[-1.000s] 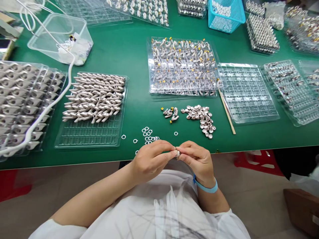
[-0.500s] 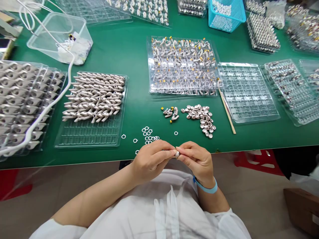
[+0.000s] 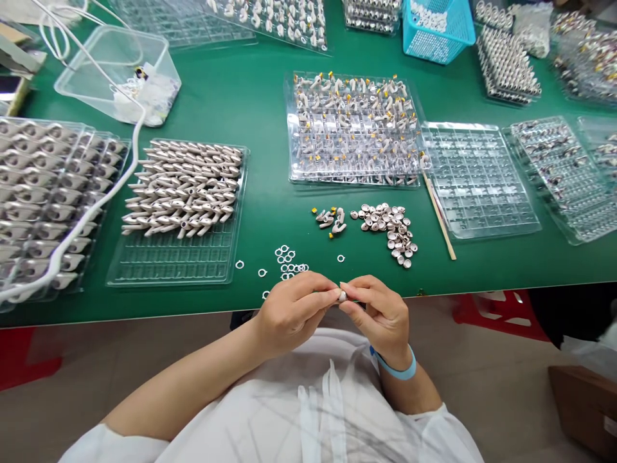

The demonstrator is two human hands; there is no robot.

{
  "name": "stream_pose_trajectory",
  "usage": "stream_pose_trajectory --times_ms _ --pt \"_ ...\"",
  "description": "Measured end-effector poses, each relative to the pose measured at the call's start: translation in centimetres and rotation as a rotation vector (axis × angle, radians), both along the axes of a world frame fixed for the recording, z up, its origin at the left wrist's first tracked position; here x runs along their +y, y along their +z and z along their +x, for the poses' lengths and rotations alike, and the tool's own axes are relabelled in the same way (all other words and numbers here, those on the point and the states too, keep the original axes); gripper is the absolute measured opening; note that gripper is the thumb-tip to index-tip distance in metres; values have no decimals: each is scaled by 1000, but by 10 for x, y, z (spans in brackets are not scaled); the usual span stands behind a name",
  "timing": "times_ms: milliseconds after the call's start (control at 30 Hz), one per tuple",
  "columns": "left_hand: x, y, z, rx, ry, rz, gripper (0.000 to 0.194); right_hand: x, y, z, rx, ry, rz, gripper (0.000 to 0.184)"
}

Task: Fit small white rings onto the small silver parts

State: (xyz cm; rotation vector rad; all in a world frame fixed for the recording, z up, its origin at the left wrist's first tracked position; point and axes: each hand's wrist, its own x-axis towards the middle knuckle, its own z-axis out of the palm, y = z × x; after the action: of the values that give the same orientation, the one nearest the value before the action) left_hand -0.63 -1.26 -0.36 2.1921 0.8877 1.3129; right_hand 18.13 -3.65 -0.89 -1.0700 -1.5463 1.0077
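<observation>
The green table (image 3: 267, 122) bears trays (image 3: 482, 193), rings (image 3: 301, 267), caps (image 3: 382, 222).

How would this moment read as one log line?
left hand: pinching small part | right hand: at same part | nearby: white rings, round caps

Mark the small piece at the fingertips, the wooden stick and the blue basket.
Small piece (image 3: 342, 296): head view, on its pale exposed part.
Wooden stick (image 3: 439, 217): head view, midway along its shaft.
Blue basket (image 3: 425, 45): head view, on its near side wall.
</observation>
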Motion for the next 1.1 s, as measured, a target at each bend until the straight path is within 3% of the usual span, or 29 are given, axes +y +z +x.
stream_pose_trajectory --times_ms 467,700,1100 --pt "1 -1 1 -9 16 -1 21 1 7 -7 -123 -70 196 41" --pt "2 -3 0 24 -11 36 36 -1 5 -8 -108 -71 142 37" --pt "3 -11 2 29 15 95 25 1 6 -8 6 -31 -110 37"
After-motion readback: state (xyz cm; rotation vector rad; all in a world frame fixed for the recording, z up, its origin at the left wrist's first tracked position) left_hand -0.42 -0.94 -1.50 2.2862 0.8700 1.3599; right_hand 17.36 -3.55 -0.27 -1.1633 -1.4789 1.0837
